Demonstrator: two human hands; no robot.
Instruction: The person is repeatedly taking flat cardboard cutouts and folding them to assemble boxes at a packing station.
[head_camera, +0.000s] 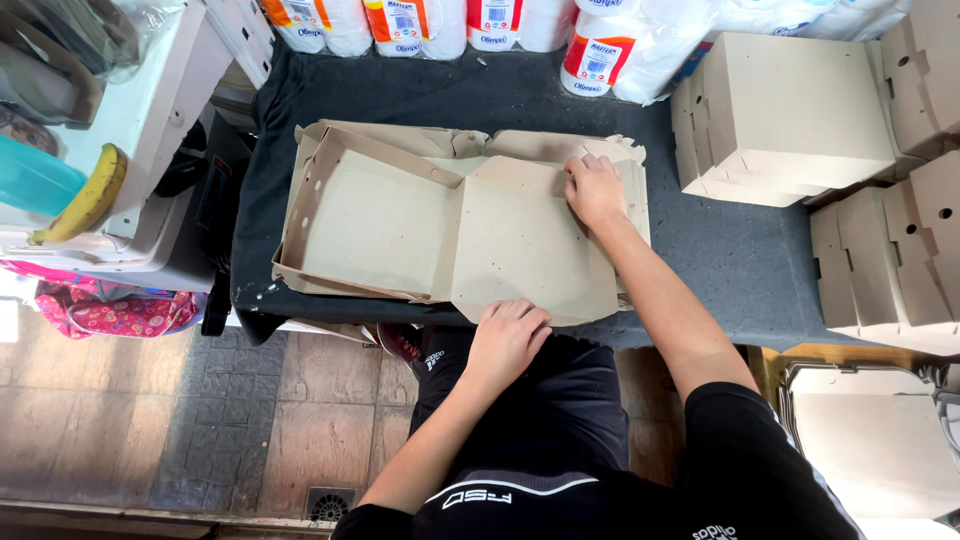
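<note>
Matt brown cardboard box blank (400, 215) lies on dark, rough cloth table cover (720, 260); glossy plastic-wrapped paper rolls (610, 55) behind.

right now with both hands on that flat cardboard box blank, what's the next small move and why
Probably fold the right panel's near edge up. The left hand grips that edge of the cardboard blank where it overhangs the dark table, while the right hand presses its far side flat. The left half already has raised walls; the right still lies flat.

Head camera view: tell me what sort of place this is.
Probably a small shop or food stall's packing spot. A dark cloth-covered table holds a flat cardboard box under the left hand and right hand, folded boxes stacked at the right, and paper rolls along the back.
</note>
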